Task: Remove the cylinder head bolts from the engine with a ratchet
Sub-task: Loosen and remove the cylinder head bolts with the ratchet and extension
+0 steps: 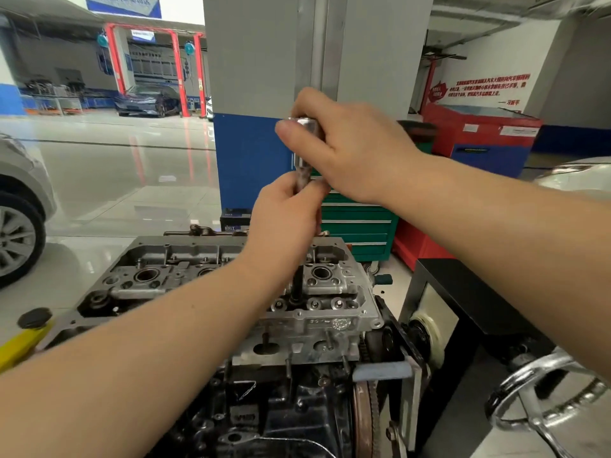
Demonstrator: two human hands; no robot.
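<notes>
An engine with its bare aluminium cylinder head (231, 285) stands on a stand in front of me. A long dark cylinder head bolt (296, 285) rises upright out of the head's right end. My left hand (284, 219) grips the bolt's upper part, fingers curled round it. Above it, my right hand (350, 147) holds a chrome socket tool (302, 143) that sits on top of the bolt. Whether the tool has a ratchet handle is hidden by my right hand.
A chrome handwheel (542, 395) of the engine stand sits at lower right. Behind the engine are a green tool cabinet (357, 223), a blue and grey pillar (251, 160) and a red cart (479, 133). A car wheel (16, 239) is at far left.
</notes>
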